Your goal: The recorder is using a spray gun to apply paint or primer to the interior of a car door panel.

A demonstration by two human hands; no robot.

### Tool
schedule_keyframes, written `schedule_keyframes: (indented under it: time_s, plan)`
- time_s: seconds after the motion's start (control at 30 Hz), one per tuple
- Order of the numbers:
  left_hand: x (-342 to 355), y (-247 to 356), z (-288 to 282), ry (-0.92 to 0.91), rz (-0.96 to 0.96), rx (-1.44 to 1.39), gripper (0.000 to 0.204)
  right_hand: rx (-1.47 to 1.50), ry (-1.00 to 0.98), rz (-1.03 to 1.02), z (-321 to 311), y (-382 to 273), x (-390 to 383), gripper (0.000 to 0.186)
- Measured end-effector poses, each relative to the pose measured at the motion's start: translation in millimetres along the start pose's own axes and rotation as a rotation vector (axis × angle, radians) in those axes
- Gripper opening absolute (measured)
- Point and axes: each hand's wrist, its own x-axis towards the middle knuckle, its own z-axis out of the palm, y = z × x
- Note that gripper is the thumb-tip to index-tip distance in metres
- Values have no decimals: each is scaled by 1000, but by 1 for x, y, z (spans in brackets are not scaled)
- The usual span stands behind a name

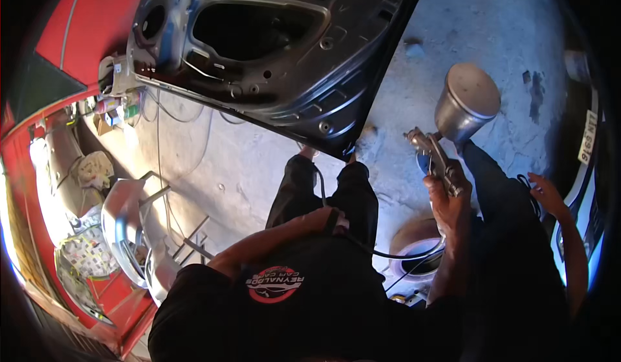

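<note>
My right hand [446, 200] is wrapped around the handle of a spray gun [436, 158], raised to the right of my legs. A round metal paint cup [462, 113] sits tilted on the gun. From there a dark air hose [388, 255] curves back across my front. My left hand [333, 221] is closed on this hose near my waist. Ahead of me stands a dark grey car door [284, 97] with cut-out openings, its lower corner close to my feet. Neither hand touches the door.
Close on my right stands another person, whose hand [546, 194] hangs near a parked car [582, 187]. A tire [414, 258] lies on the concrete floor [414, 97]. Left of me are silver body parts [123, 223], a metal stand [194, 236] and red panels [84, 26].
</note>
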Motion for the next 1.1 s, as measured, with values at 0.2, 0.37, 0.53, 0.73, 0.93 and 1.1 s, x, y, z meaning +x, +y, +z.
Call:
schedule_keyframes:
  time_s: [0.2,0.37,0.53,0.73,0.93,1.1]
  plan:
    - [0,-2,3,35,19,-6,20,-58,-125,-55,5,-14,-26,24]
    - [6,-2,2,17,35,-15,24,7,-226,45,0,-23,-31,25]
    - [12,-8,5,-34,16,24,23,1,-275,15,-3,-17,-16,29]
    - [11,-29,24,11,48,68,23,-21,-26,-165,-4,1,30,27]
    - [7,-16,5,91,41,13,25,-81,177,-195,-22,-7,100,26]
    - [16,9,-15,264,123,-60,25,-108,321,-275,-32,-6,166,31]
